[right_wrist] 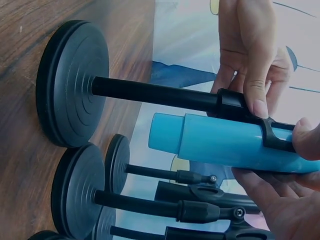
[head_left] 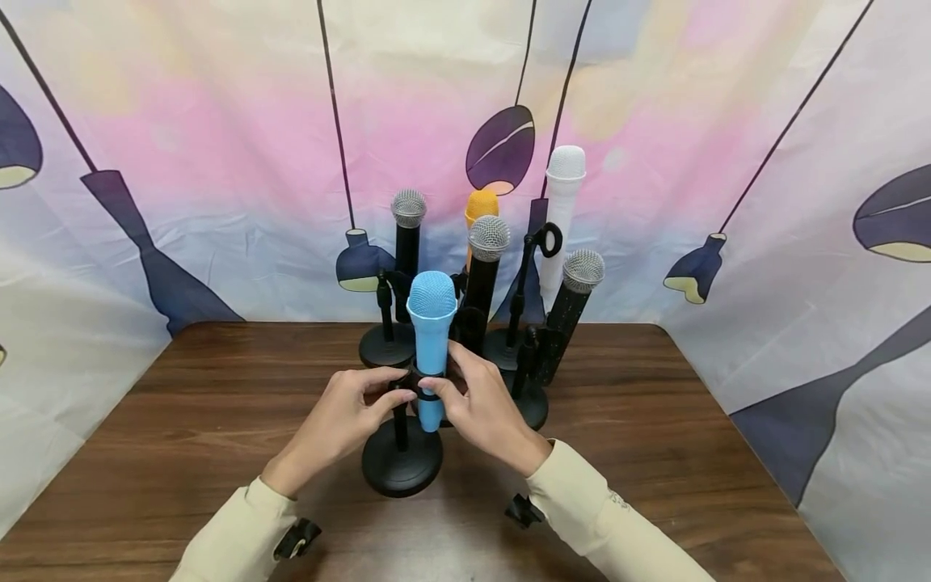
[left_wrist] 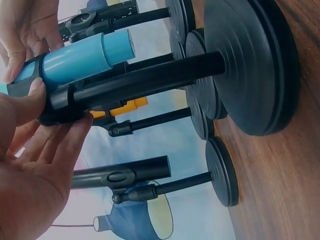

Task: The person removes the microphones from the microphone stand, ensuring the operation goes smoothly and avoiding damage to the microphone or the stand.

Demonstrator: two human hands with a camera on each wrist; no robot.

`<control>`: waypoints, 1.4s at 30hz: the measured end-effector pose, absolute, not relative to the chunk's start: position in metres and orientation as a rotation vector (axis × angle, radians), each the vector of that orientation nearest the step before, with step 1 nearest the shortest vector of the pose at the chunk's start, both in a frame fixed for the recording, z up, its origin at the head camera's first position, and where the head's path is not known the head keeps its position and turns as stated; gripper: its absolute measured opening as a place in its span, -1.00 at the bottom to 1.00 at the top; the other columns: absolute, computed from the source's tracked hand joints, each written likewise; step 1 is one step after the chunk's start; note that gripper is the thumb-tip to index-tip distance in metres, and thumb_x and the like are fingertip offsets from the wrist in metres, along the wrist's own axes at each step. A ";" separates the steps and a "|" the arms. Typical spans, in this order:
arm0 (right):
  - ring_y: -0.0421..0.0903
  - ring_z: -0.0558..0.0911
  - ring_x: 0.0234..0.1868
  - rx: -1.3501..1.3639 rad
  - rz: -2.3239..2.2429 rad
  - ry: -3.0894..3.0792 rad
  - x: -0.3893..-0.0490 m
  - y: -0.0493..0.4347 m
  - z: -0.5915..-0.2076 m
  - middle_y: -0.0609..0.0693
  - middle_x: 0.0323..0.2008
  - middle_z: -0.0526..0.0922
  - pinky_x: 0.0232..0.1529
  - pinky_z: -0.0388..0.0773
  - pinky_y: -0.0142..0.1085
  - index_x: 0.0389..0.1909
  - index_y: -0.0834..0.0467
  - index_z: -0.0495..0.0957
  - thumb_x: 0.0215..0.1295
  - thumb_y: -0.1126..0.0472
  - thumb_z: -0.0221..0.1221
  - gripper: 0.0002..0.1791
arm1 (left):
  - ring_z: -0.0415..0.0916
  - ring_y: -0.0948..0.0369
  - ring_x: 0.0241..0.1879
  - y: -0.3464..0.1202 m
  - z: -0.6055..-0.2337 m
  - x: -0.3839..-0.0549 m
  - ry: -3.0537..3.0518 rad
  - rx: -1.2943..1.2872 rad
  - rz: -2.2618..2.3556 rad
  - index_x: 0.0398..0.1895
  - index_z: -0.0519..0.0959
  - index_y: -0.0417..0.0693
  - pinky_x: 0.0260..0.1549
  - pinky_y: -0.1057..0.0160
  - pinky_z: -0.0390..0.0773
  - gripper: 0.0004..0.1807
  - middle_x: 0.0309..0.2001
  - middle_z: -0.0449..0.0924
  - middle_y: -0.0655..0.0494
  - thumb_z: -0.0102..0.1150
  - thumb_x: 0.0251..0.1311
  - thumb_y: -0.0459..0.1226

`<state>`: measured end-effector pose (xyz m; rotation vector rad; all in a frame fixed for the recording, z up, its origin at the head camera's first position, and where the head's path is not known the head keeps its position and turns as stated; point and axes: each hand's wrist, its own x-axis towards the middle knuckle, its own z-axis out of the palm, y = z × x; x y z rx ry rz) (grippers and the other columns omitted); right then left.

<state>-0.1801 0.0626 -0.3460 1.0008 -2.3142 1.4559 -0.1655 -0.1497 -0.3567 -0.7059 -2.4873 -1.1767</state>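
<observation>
A light blue microphone stands nearly upright, head up, in the black clip of a small desk microphone stand. My left hand pinches the top of the stand's pole beside the clip, thumb in front and fingers behind. From the other side, my right hand holds the microphone at the clip. Its thumb presses the clip's edge while the fingers curl under the blue body. The tapered lower end of the microphone sticks out below the clip, next to the pole.
Behind stand black microphones with silver heads, one left, one middle and one tilted right. An orange microphone and a white microphone are farther back. Their round bases crowd the wooden table before a patterned cloth.
</observation>
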 end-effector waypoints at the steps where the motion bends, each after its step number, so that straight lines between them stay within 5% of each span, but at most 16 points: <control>1: -0.07 0.71 0.01 1.000 1.454 -2.314 -0.179 0.064 -0.347 0.12 0.07 0.64 -0.03 0.64 -0.27 0.29 0.27 0.41 0.48 0.20 0.20 -0.55 | 0.55 0.35 -0.50 -0.149 -0.357 -0.166 -2.485 -0.711 -1.186 0.05 0.70 -0.23 -0.45 0.32 0.55 -0.70 -0.21 0.76 0.05 0.36 0.29 -0.31; 9: -0.01 0.69 0.08 1.023 1.497 -2.278 -0.176 0.076 -0.348 0.17 0.12 0.62 -0.01 0.64 -0.23 0.34 0.27 0.38 0.50 0.20 0.19 -0.52 | 0.66 0.28 -0.45 -0.140 -0.357 -0.165 -2.464 -0.762 -1.248 0.00 0.73 -0.14 -0.45 0.31 0.60 -0.74 -0.25 0.75 0.13 0.39 0.25 -0.31; 17: -0.05 0.73 0.01 0.978 1.518 -2.264 -0.172 0.088 -0.352 0.15 0.07 0.66 -0.08 0.66 -0.29 0.33 0.26 0.41 0.45 0.27 0.23 -0.51 | 0.45 0.35 -0.59 -0.129 -0.358 -0.166 -2.441 -0.833 -1.231 -0.02 0.74 -0.12 -0.58 0.31 0.47 -0.76 -0.44 0.68 0.17 0.39 0.26 -0.28; 31: -0.09 0.74 -0.04 0.959 1.478 -2.261 -0.166 0.101 -0.352 0.12 0.03 0.68 -0.14 0.67 -0.27 0.28 0.26 0.44 0.43 0.30 0.25 -0.55 | 0.42 0.39 -0.60 -0.117 -0.359 -0.163 -2.450 -0.838 -1.272 0.02 0.73 -0.11 -0.59 0.33 0.43 -0.73 -0.48 0.68 0.18 0.37 0.28 -0.26; 35: -0.13 0.74 -0.06 0.964 1.506 -2.269 -0.167 0.103 -0.352 0.11 0.04 0.67 -0.15 0.68 -0.28 0.28 0.25 0.44 0.43 0.29 0.25 -0.56 | 0.26 0.43 -0.64 -0.115 -0.360 -0.162 -2.437 -0.838 -1.263 0.04 0.72 -0.18 -0.61 0.36 0.36 -0.69 -0.55 0.60 0.23 0.37 0.27 -0.26; 42: -0.06 0.70 0.07 0.948 1.665 -2.262 -0.169 0.106 -0.350 0.12 0.08 0.65 -0.01 0.63 -0.25 0.28 0.24 0.44 0.41 0.26 0.27 -0.54 | 0.50 0.43 -0.43 -0.110 -0.360 -0.161 -2.401 -0.828 -1.254 0.12 0.68 -0.22 -0.43 0.32 0.56 -0.62 -0.03 0.74 -0.02 0.38 0.26 -0.27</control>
